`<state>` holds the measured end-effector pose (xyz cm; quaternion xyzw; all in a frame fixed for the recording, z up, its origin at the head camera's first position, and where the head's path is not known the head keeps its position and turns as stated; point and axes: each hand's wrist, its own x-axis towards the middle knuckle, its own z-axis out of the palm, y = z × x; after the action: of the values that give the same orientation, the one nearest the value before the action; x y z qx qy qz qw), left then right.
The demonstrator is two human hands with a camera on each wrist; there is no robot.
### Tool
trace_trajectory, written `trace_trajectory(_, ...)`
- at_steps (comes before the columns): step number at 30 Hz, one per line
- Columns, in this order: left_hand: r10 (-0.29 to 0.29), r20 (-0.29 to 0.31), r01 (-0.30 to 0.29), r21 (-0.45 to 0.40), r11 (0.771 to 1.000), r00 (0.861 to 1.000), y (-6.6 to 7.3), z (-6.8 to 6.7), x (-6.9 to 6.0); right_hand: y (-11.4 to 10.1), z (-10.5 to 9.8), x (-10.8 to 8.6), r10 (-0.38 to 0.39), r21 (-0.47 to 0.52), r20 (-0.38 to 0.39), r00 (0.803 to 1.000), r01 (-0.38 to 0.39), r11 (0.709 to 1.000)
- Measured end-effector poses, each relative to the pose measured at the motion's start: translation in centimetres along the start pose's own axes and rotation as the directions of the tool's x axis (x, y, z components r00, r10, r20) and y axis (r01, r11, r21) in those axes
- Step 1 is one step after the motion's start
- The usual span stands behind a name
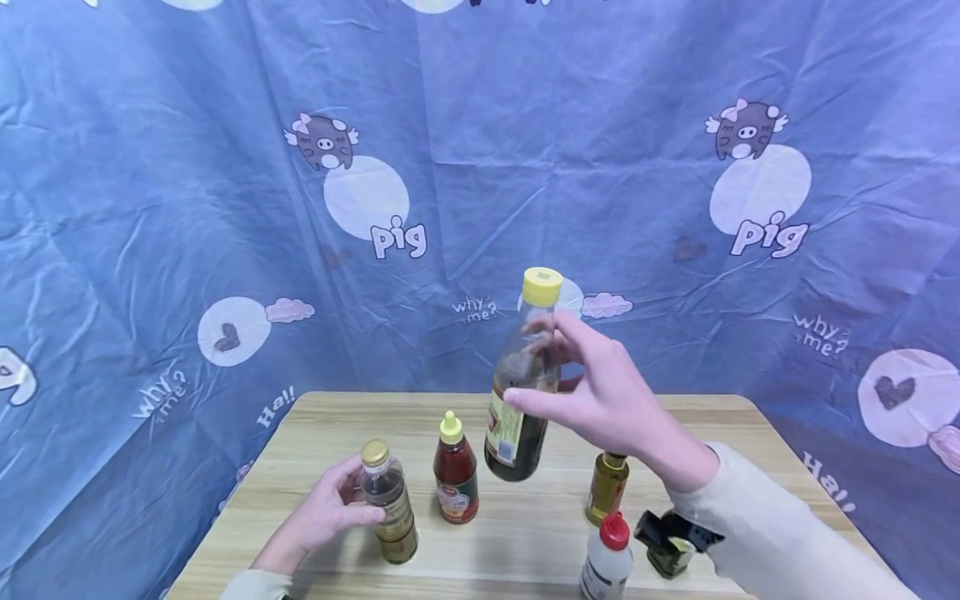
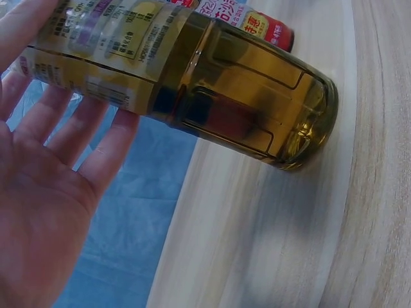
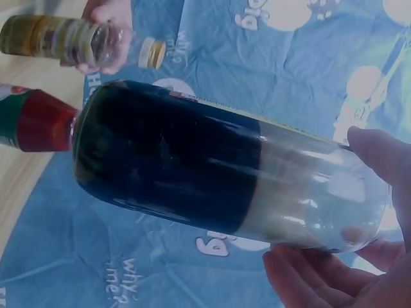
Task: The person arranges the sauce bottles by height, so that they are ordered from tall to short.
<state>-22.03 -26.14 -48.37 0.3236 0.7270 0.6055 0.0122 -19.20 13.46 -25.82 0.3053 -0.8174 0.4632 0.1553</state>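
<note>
dark btl [image 1: 517, 446], judged heavy/slick & best held mid-body, was gripped by rt hand [image 1: 603, 396]; gold-cap btl [image 1: 395, 517] by lt hand [image 1: 330, 510].

The cloth backdrop [image 1: 480, 167] rises behind the surface [image 1: 322, 417]. At the lower left of the frame, the left grip [image 1: 330, 508] holds the glass bottle [image 1: 390, 504]. To the right of this, and slightly farther back, the sauce squeeze bottle [image 1: 456, 482] stands on the surface. Near the centre, the right grip [image 1: 600, 396] holds the glass sauce bottle [image 1: 523, 371] above the surface. At the lower right, the oil bottle [image 1: 607, 492] stands behind the plastic squeeze bottle [image 1: 606, 568], with the small jar [image 1: 667, 561] right of both, partly hidden.
</note>
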Motion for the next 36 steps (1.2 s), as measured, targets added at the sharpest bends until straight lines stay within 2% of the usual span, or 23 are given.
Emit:
trace_trajectory(4, 0.004, 0.002, -0.004, 0.003, 1.000, 1.000, -0.1, -0.1, -0.1, 0.6, 0.3, 1.8, 0.030, -0.016, -0.006, 1.000, -0.030, 0.999)
trace_trajectory(14, 0.050, 0.023, -0.050, -0.005, 0.999, 0.998, 0.0, -0.2, 0.2, 2.5, 1.2, 6.3, 0.046, -0.047, -0.058, 0.997, -0.049, 0.998)
trace_trajectory(18, 0.058, 0.028, -0.058, -0.008, 0.998, 0.998, 0.1, -0.2, 0.2, 3.5, 2.1, 7.8, 0.111, -0.028, -0.065, 0.992, -0.114, 0.993)
trace_trajectory(22, 0.040, 0.020, -0.040, -0.015, 0.999, 0.999, 0.0, -0.3, 0.1, 4.4, 3.1, 8.9, 0.186, -0.036, -0.070, 0.980, -0.189, 0.981)
trace_trajectory(25, 0.039, 0.018, -0.039, -0.009, 0.999, 0.999, -0.1, -0.4, 0.0, 5.1, 3.9, 9.8, 0.215, -0.044, -0.084, 0.973, -0.219, 0.975)
trace_trajectory(28, 0.042, 0.020, -0.042, 0.002, 0.999, 0.999, -0.2, -0.5, 0.0, 5.8, 4.8, 10.6, 0.230, -0.037, -0.098, 0.968, -0.234, 0.971)
trace_trajectory(36, 0.003, 0.006, -0.003, 0.017, 1.000, 1.000, -0.3, -0.8, -0.2, 8.0, 7.7, 12.0, 0.255, -0.035, -0.103, 0.961, -0.260, 0.965)
